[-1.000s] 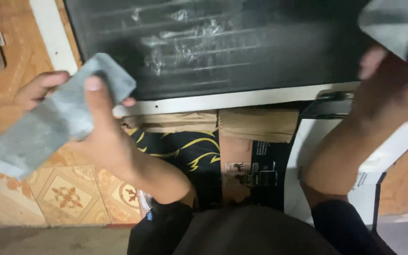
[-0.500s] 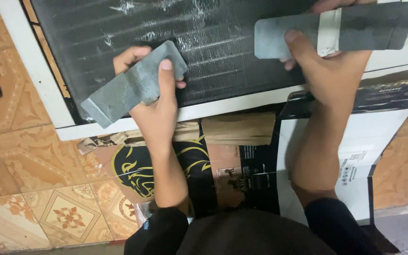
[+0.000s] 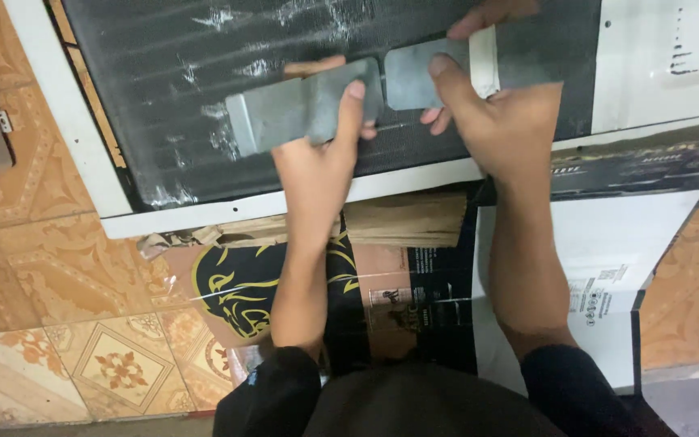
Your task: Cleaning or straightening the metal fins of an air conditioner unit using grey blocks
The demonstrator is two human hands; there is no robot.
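My left hand (image 3: 323, 154) grips a flat grey metal plate (image 3: 285, 113) with its thumb on top. My right hand (image 3: 499, 125) grips a second grey metal plate (image 3: 414, 77) that has a pale strip of tape across it. The inner ends of the two plates nearly meet. Both are held over a dark finned coil panel (image 3: 163, 89) in a white frame (image 3: 228, 206), which lies flat on the floor. The far end of the right plate is hidden behind my hand.
Flattened cardboard boxes (image 3: 398, 267), black, brown and white, lie under the panel's near edge. Patterned orange floor tiles (image 3: 66, 324) spread to the left and right. A white sheet-metal part (image 3: 673, 57) adjoins the coil at the upper right.
Both hands have moved inward over the coil panel. The two plates, held far apart a second ago, are now end to end.
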